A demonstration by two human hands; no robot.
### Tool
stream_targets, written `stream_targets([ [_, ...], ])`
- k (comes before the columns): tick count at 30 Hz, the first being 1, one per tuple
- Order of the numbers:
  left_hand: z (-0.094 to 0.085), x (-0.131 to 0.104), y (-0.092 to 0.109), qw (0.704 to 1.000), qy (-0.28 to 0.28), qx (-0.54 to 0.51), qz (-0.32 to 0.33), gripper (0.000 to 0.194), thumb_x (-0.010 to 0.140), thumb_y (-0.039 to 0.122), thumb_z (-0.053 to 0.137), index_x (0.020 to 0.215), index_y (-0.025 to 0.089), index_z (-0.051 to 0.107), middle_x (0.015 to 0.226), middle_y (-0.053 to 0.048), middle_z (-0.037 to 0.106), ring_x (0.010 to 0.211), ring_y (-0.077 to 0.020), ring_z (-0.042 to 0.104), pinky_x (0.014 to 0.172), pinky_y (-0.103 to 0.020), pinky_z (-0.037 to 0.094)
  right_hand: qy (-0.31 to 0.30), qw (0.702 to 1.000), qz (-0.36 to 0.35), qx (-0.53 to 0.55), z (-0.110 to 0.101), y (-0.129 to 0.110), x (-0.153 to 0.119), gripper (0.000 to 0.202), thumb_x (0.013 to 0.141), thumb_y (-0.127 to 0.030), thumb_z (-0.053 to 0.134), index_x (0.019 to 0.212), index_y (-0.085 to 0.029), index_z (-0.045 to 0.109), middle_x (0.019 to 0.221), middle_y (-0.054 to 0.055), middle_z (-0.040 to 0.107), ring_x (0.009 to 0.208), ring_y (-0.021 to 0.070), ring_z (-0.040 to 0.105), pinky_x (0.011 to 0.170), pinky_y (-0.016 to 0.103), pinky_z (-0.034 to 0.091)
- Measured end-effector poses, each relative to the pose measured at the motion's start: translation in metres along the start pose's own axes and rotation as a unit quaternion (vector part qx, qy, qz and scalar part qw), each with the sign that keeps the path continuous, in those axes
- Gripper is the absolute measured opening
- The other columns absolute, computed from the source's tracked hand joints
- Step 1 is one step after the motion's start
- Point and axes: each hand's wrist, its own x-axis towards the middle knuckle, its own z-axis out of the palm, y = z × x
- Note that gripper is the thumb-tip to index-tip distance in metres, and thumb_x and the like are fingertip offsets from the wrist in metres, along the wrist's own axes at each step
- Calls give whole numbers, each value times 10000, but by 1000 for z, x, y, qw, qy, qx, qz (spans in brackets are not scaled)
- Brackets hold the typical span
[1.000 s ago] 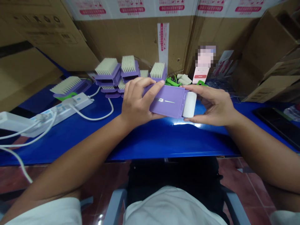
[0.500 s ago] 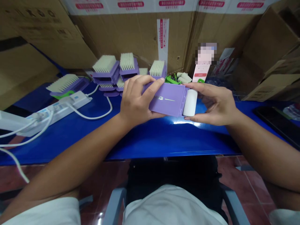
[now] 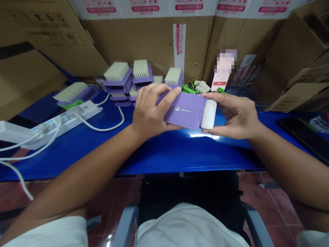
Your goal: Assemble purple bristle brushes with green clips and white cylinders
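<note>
My left hand is wrapped round the left part of a flat purple case, thumb on its top face. A ribbed white roller sits at the right end of the case. My right hand pinches that end between its fingers and thumb, at the roller's upper and lower ends. Behind my left hand stand stacked purple pieces with white bristles. Green parts and small white cylinders lie just beyond the case.
A white power strip with cables lies at left, near another bristled purple piece. Cardboard boxes line the back. A lit phone leans there; a black flat object lies at right.
The view has shifted very slightly. Both hands keep the same hold on the purple case and its roller end.
</note>
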Motion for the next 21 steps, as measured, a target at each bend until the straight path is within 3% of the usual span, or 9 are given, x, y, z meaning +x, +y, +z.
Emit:
stream_targets([
  [5,-1,0,3,1000,-5,8,-21,1075,849,1035,579,1585,253,640,1404,-204,685,1334,-454,627,1163,-639,452,0,1000,4,8,-2,2,1,944,655,-463,1098,1524,-449,727,1548,37,764,1447,479,703,1257,714,559],
  [9,2,0,2,999,-27,-1,-41,1057,840,1005,644,1574,244,641,1404,-213,668,1344,-453,603,1164,-629,445,-19,999,-34,35,-3,12,5,986,671,-427,1101,1568,-420,691,1566,51,746,1440,411,723,1240,622,592],
  [14,8,0,-2,999,-27,2,-42,1056,843,993,658,1575,232,644,1399,-214,672,1309,-438,610,1149,-619,456,-41,997,-10,71,0,24,7,999,693,-480,1080,1596,-376,664,1620,64,705,1485,376,697,1220,559,605],
  [21,6,1,-2,998,-32,-3,-51,1083,824,994,679,1593,234,624,1413,-212,653,1328,-447,598,1149,-623,466,-23,995,4,102,2,20,6,912,745,-419,1052,1576,-365,680,1593,71,723,1419,364,739,1198,559,628],
])
